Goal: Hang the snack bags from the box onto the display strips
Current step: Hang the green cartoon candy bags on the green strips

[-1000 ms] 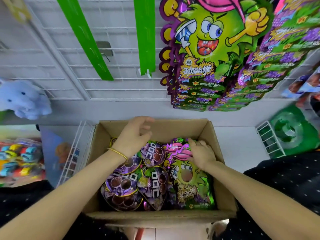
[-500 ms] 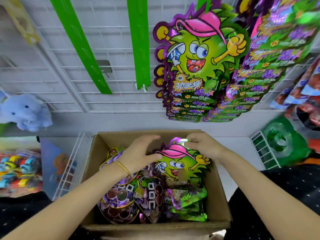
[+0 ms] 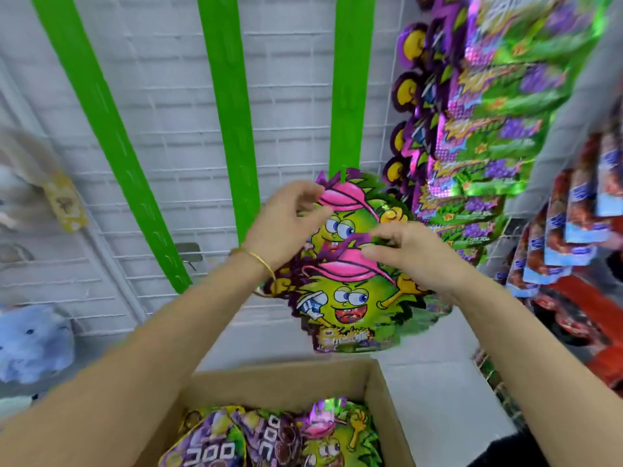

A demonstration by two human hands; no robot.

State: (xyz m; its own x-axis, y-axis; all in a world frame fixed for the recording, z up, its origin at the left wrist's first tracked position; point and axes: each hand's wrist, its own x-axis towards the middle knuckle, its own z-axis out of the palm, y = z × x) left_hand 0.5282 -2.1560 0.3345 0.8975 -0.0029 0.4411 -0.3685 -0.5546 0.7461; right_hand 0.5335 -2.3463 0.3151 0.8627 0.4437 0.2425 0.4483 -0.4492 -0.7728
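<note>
Two green monster snack bags with pink caps are raised in front of the wire grid. My left hand (image 3: 286, 224) pinches the upper snack bag (image 3: 350, 214) at its top, just under the lower end of the right green display strip (image 3: 350, 79). My right hand (image 3: 408, 254) grips the top of the lower snack bag (image 3: 347, 298), which overlaps the upper one. The cardboard box (image 3: 283, 379) sits below with more green and purple snack bags (image 3: 269, 436) inside.
Two more green strips (image 3: 226, 96) hang bare on the white wire grid to the left. A full column of green-purple bags (image 3: 478, 129) hangs to the right, with red-blue packets (image 3: 573, 230) beyond. Blue plush toys (image 3: 30, 342) sit at the left.
Both hands have risen out of the box with green snack bags, up to the lower end of the right strip. The view has tilted up, so the box now lies low in frame.
</note>
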